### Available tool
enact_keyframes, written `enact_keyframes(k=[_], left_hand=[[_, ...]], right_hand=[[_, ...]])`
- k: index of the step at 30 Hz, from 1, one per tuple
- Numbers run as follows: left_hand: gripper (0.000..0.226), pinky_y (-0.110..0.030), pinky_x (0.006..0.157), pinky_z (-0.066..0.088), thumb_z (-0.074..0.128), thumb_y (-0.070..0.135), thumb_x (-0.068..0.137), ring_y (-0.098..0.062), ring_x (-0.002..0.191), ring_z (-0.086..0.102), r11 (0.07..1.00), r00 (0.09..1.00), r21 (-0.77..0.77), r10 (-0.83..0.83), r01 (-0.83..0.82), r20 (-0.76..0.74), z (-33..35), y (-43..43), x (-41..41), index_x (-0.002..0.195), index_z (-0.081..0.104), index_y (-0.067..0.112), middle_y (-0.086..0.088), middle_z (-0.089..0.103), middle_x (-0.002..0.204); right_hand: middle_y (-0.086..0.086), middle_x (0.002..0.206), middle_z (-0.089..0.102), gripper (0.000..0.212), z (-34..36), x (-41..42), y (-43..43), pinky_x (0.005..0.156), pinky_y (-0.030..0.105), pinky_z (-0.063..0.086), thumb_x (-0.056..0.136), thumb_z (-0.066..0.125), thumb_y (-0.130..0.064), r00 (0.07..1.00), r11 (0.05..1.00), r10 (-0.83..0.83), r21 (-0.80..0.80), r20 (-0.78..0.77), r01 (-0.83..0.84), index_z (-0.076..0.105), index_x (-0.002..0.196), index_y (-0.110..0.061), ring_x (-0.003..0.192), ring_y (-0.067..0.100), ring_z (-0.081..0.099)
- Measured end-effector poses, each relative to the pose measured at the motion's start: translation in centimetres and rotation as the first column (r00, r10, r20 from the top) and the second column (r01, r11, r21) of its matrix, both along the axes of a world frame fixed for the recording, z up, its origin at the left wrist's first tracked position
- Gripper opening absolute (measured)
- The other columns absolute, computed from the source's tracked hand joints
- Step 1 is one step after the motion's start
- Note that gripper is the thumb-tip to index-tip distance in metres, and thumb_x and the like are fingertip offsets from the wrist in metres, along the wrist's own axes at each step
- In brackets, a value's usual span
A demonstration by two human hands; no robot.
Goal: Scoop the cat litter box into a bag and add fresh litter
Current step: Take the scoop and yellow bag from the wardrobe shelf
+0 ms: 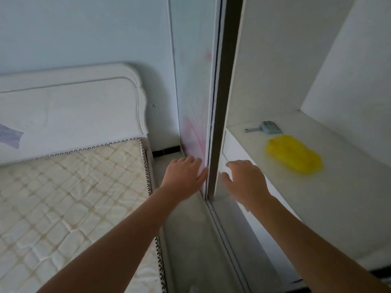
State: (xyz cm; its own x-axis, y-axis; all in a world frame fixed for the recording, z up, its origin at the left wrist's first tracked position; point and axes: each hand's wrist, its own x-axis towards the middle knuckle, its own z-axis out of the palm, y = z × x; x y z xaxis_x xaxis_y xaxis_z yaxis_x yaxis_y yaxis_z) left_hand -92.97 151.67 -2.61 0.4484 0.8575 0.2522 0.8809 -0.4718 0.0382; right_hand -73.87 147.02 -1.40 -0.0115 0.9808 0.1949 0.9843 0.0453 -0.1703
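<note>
A grey litter scoop [267, 127] lies on a white shelf [330, 187] inside an open wardrobe, near the shelf's back corner. A yellow bag [294, 153] lies on the same shelf, just in front of the scoop. My left hand [184, 174] presses flat against the face of the sliding wardrobe door [192, 81], at its edge. My right hand [245, 180] is open with spread fingers, just inside the wardrobe opening, left of the yellow bag and not touching it. No litter box is in view.
A bed with a bare quilted mattress [74, 197] and white headboard [69, 106] fills the left. A narrow strip of floor [186, 240] runs between bed and wardrobe. The door's floor track [228, 240] runs toward me.
</note>
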Motion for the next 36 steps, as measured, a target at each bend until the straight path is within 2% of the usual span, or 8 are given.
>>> enact_keyframes(k=[7,12,15,19,27,32,36], left_hand=[[0.054,-0.037,0.088,0.048,0.023,0.053,0.101,-0.022,0.101,0.064,0.949,0.949,-0.003,-0.315,0.315,-0.001,-1.0,5.8,11.1,0.124,0.059,0.019,-0.002,0.066,0.116],[0.055,-0.037,0.085,0.049,0.022,0.054,0.101,-0.023,0.099,0.065,0.855,0.855,-0.005,-0.518,0.518,-0.02,-2.5,12.0,17.1,0.124,0.059,0.019,-0.002,0.068,0.114],[0.063,-0.036,0.083,0.049,0.014,0.055,0.097,-0.022,0.095,0.065,0.798,0.798,0.011,-0.602,0.602,-0.004,-3.0,16.8,18.7,0.121,0.06,0.019,-0.001,0.068,0.109],[0.063,-0.036,0.079,0.047,0.013,0.054,0.098,-0.021,0.089,0.064,0.748,0.748,0.035,-0.663,0.663,-0.014,-3.4,21.6,20.0,0.116,0.062,0.02,-0.001,0.068,0.102],[0.049,-0.036,0.066,0.046,0.03,0.048,0.101,-0.024,0.07,0.061,0.652,0.66,0.158,-0.751,0.741,0.004,-4.7,24.3,21.9,0.1,0.066,0.015,-0.005,0.066,0.085],[0.048,-0.036,0.063,0.045,0.03,0.047,0.101,-0.023,0.066,0.058,0.655,0.663,0.165,-0.748,0.737,0.007,-5.4,24.3,22.0,0.095,0.065,0.015,-0.004,0.064,0.079],[0.048,-0.037,0.065,0.047,0.03,0.046,0.102,-0.023,0.069,0.059,0.649,0.658,0.155,-0.753,0.745,-0.013,-5.2,23.8,21.3,0.098,0.065,0.014,-0.004,0.064,0.083]], right_hand=[[-0.002,0.126,0.064,0.043,-0.4,8.0,-0.1,0.099,0.031,0.044,0.1,0.043,-0.047,0.951,0.952,-0.307,0.014,0.037,0.306,0.06,0.127,-0.019,0.117,0.018,0.056],[0.001,0.119,0.066,0.038,-1.6,12.4,2.6,0.092,0.035,0.046,0.097,0.044,-0.043,0.848,0.85,-0.524,-0.011,0.08,0.526,0.062,0.121,-0.019,0.112,0.023,0.055],[0.002,0.119,0.065,0.038,-2.1,13.0,5.2,0.09,0.035,0.044,0.097,0.044,-0.043,0.781,0.782,-0.616,-0.04,0.103,0.622,0.062,0.12,-0.019,0.112,0.024,0.054],[0.002,0.121,0.064,0.039,-2.1,12.6,8.4,0.092,0.035,0.042,0.097,0.044,-0.043,0.725,0.722,-0.681,-0.066,0.103,0.688,0.062,0.122,-0.019,0.115,0.024,0.053],[0.006,0.114,0.068,0.035,-3.0,11.2,11.7,0.089,0.038,0.047,0.093,0.054,-0.039,0.654,0.653,-0.749,-0.05,0.106,0.756,0.066,0.114,-0.015,0.109,0.029,0.058],[0.005,0.107,0.07,0.03,-3.7,10.7,11.9,0.085,0.038,0.05,0.088,0.063,-0.035,0.651,0.658,-0.751,0.043,0.111,0.752,0.068,0.108,-0.013,0.103,0.028,0.063],[0.009,0.115,0.069,0.038,-4.4,10.2,11.7,0.09,0.042,0.052,0.087,0.066,-0.034,0.644,0.646,-0.763,0.085,0.057,0.758,0.067,0.116,-0.01,0.11,0.031,0.062]])
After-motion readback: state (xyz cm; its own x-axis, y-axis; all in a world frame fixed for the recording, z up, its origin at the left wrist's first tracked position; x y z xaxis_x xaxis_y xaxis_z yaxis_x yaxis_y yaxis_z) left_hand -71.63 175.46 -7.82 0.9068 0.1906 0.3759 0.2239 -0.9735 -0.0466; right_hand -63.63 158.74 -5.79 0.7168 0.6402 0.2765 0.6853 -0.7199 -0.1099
